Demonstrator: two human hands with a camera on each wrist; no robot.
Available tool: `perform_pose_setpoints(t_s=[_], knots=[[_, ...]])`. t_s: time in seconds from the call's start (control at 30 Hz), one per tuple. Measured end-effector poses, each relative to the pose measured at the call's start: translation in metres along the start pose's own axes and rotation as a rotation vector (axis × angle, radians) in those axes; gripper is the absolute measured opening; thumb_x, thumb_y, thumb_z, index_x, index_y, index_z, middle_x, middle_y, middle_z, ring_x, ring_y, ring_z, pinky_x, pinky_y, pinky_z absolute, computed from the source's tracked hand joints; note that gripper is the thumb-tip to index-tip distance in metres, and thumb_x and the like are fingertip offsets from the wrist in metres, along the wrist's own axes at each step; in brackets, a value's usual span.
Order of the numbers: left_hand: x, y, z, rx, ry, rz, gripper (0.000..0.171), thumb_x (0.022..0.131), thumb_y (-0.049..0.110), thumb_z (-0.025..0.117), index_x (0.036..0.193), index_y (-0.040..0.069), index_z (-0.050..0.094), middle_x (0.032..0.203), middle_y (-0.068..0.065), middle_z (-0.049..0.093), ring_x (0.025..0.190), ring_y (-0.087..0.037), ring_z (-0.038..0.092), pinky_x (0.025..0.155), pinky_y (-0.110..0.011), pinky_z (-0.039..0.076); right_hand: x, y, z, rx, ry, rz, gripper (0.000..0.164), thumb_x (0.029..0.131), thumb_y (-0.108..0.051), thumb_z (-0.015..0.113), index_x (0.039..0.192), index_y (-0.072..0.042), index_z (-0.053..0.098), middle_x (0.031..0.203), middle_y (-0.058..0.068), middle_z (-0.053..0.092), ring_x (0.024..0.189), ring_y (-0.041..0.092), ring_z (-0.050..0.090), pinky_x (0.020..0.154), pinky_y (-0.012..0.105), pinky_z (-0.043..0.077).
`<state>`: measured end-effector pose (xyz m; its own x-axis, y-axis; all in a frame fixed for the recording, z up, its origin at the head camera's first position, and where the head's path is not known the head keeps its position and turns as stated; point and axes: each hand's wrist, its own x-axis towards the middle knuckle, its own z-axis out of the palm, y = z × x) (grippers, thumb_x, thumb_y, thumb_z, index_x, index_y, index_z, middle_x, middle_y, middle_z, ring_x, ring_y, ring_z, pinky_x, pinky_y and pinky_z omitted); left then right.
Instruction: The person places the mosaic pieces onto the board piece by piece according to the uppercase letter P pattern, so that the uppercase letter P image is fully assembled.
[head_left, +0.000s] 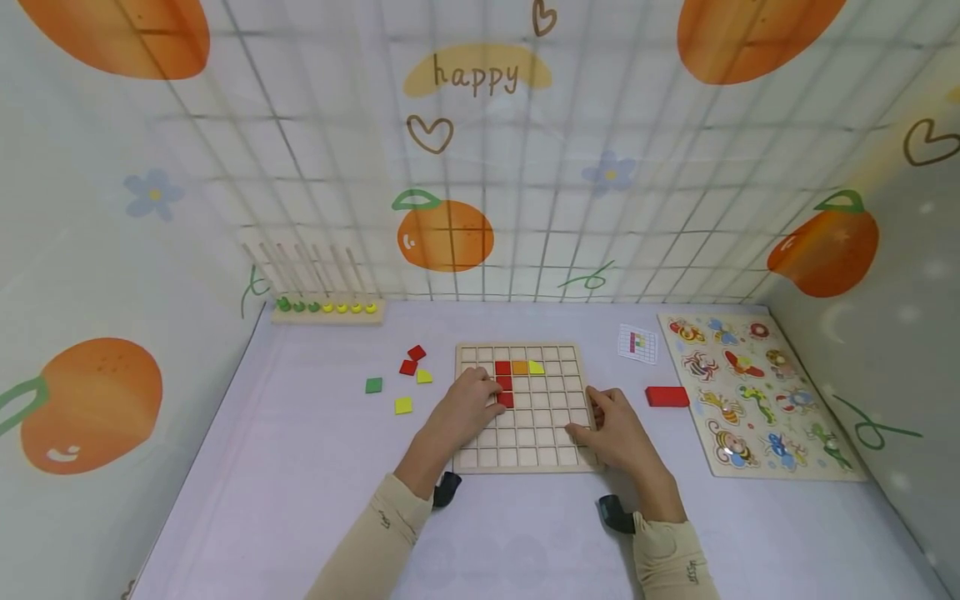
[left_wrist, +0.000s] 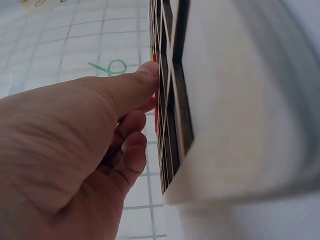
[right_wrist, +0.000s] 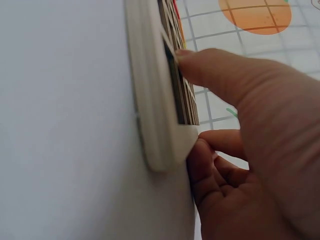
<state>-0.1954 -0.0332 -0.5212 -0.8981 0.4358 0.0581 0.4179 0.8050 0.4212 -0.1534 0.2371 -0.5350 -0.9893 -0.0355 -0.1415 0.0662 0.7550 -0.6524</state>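
A wooden grid board [head_left: 528, 458] lies flat on the table. In its upper part a red tile [head_left: 502, 367], an orange tile [head_left: 520, 367] and a yellow tile [head_left: 536, 367] sit in a row. Two more red tiles run down below the first. My left hand [head_left: 465, 408] pinches the lowest red tile [head_left: 506, 400] between thumb and finger, right at the grid; in the left wrist view the thumb partly covers it. At the board's right edge my right hand [head_left: 618, 429] grips the frame, thumb on top and curled fingers along the side.
Loose red [head_left: 408, 367], yellow [head_left: 403, 405] and green [head_left: 373, 385] tiles lie left of the board. Behind them stands a peg rack [head_left: 327, 317] with green and yellow beads. To the right are a pattern card [head_left: 637, 343], a red block [head_left: 667, 397] and an insect puzzle board [head_left: 757, 396].
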Motion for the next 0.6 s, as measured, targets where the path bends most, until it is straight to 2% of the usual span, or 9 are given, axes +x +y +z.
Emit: perform_pose_setpoints(t_s=[0.6], knots=[[-0.0007, 0.0001, -0.0005, 0.01, 0.004, 0.018, 0.034, 0.093, 0.026, 0.077, 0.122, 0.007, 0.074, 0.107, -0.003, 0.063, 0.099, -0.016, 0.053, 0.087, -0.028, 0.054, 0.0016, 0.0015, 0.0001, 0.002, -0.007, 0.0, 0.085, 0.086, -0.032, 0.081, 0.153, 0.003, 0.041, 0.119, 0.016, 0.051, 0.102, 0.024, 0.052, 0.083, 0.033, 0.047]])
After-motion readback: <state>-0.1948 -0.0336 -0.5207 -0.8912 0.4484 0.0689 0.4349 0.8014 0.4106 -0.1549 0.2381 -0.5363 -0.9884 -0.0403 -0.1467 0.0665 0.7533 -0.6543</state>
